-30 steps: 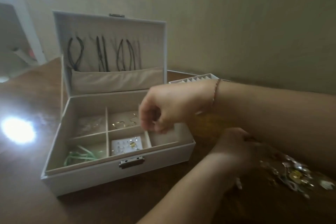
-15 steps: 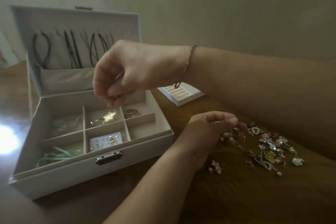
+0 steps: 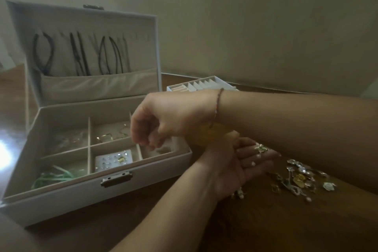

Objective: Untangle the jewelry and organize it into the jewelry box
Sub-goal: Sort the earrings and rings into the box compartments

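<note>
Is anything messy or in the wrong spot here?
Yes. A jumbled heap of loose jewelry lies on the wooden table right of the open jewelry box, not yet sorted into its compartments. The ring tray sits outside the box, behind it.

Jewelry box (image 3: 61,200) left, jewelry pile (image 3: 300,180) right, on table (image 3: 286,227).

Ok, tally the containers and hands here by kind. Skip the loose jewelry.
Jewelry box: 1
Ring tray: 1
Hands: 2, left hand and right hand
Total: 4
</note>
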